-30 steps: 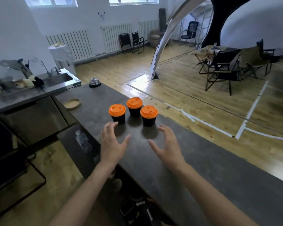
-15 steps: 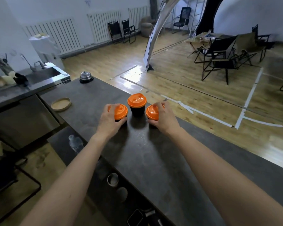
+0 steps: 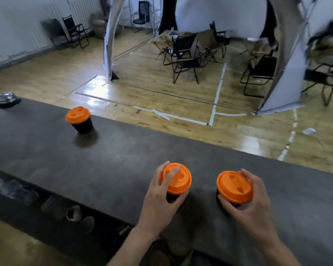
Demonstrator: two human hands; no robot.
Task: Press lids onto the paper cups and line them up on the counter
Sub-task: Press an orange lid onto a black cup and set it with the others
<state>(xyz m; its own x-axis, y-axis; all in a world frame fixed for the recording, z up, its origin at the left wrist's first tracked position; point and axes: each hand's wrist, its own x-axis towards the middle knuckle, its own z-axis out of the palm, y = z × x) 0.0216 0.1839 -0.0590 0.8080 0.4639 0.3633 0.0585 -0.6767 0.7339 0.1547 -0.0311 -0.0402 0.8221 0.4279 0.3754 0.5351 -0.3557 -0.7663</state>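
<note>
Three black paper cups with orange lids are on the dark grey counter (image 3: 113, 169). My left hand (image 3: 161, 200) grips one lidded cup (image 3: 178, 179) from the left, one finger lying across the lid. My right hand (image 3: 248, 200) grips a second lidded cup (image 3: 234, 186) from the right and below. These two cups sit side by side near the counter's near edge. The third lidded cup (image 3: 78, 118) stands alone at the far left of the counter, untouched.
A silver call bell (image 3: 7, 98) sits at the counter's far left end. A lower shelf (image 3: 46, 204) under the near edge holds a bottle and cups. Beyond the counter lies wooden floor with folding chairs (image 3: 185, 58) and a tent frame.
Both hands took hold of the two outer cups and carried them right along the counter, away from the third. The camera view turned right with them.
</note>
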